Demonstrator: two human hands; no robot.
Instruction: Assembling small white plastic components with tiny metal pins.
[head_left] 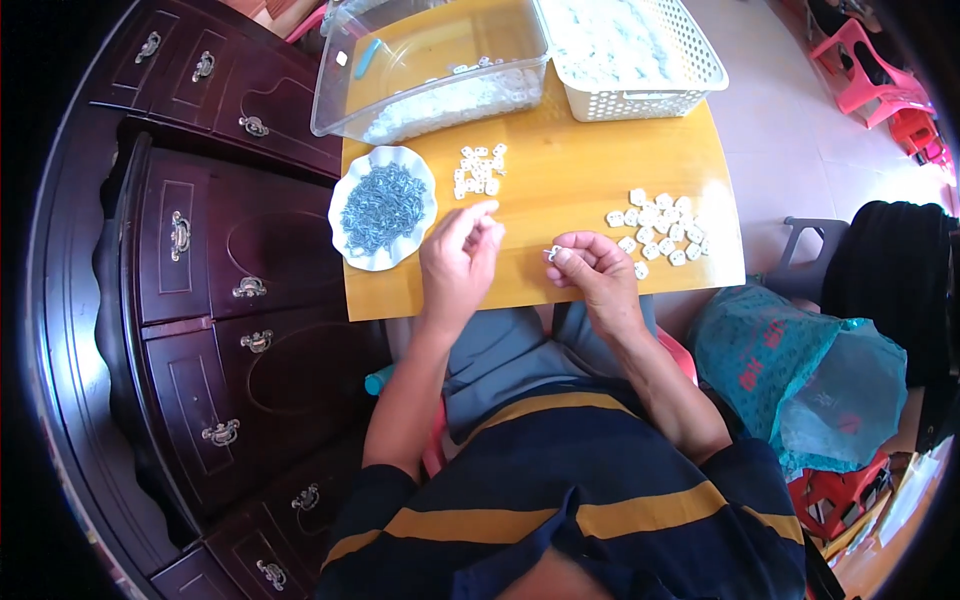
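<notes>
My right hand (595, 270) pinches a small white plastic piece (553, 253) at its fingertips over the near edge of the yellow wooden table (560, 170). My left hand (460, 255) hovers beside it with fingers bunched near the thumb; whether it holds anything I cannot tell. A white scalloped plate (349, 248) of small grey metal clips lies left of that hand. A small cluster of white pieces (479, 170) lies beyond my left hand. A bigger pile of white pieces (660, 228) lies right of my right hand.
A clear plastic bin (430, 60) with white pieces and a white perforated basket (630, 50) stand at the table's far edge. A dark wooden cabinet (200, 280) with drawers is on the left. Teal bags (800, 370) and pink stools (870, 70) are on the right.
</notes>
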